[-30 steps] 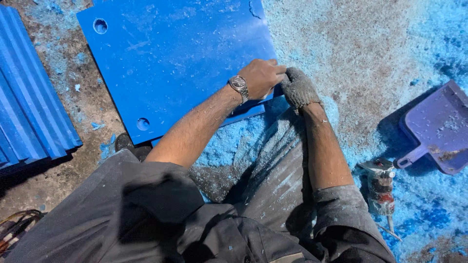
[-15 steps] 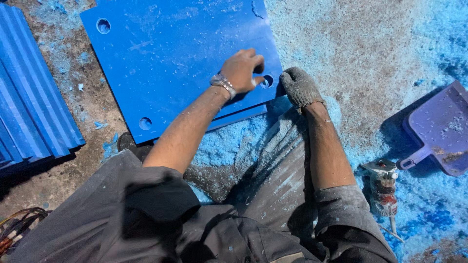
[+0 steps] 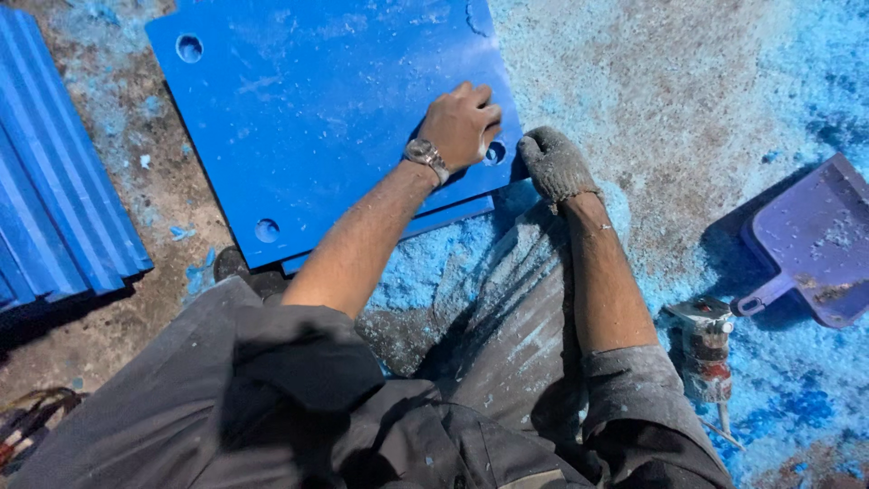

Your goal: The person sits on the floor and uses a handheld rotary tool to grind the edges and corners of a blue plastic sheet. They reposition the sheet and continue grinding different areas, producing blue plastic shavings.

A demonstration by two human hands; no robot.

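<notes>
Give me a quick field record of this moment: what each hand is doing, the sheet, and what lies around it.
left hand: bare, wristwatch on, flat on the blue sheet by its near right corner hole
right hand: in a grey glove, at the sheet's right corner edge
blue sheet: flat, holes at corners, another sheet showing beneath
floor: covered in blue shavings and dust
stack of blue panels: left of the sheet
purple dustpan: far right
small power tool: lying beside the right arm

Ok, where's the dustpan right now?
In the head view, the purple dustpan lies on the floor at the far right, on blue shavings, beyond the gloved right hand and just above the small power tool.
</notes>
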